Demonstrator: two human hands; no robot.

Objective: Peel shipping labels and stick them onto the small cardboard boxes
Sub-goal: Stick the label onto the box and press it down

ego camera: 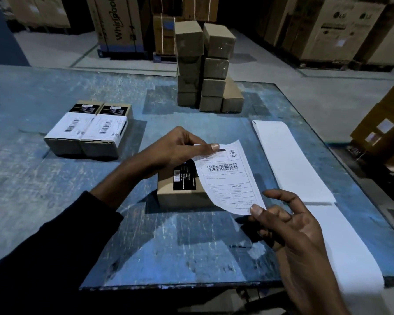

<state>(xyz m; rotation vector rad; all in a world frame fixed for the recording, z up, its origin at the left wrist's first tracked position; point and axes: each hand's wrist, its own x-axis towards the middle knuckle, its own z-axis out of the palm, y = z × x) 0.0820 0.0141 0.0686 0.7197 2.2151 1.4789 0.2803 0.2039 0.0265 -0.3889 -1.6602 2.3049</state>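
The left hand (180,146) pinches the far top edge of a shipping label (229,178) between thumb and curled fingers, and the right hand (289,226) pinches its near bottom corner, index finger lifted. The label curves between them, printed side up, over the right part of a small cardboard box (180,194) with a black sticker. That box sits on a scuffed blue table (55,201). To the right lies a white backing strip (291,160). Two labelled boxes (88,130) sit together at the left; a stack of plain boxes (205,67) stands at the far edge.
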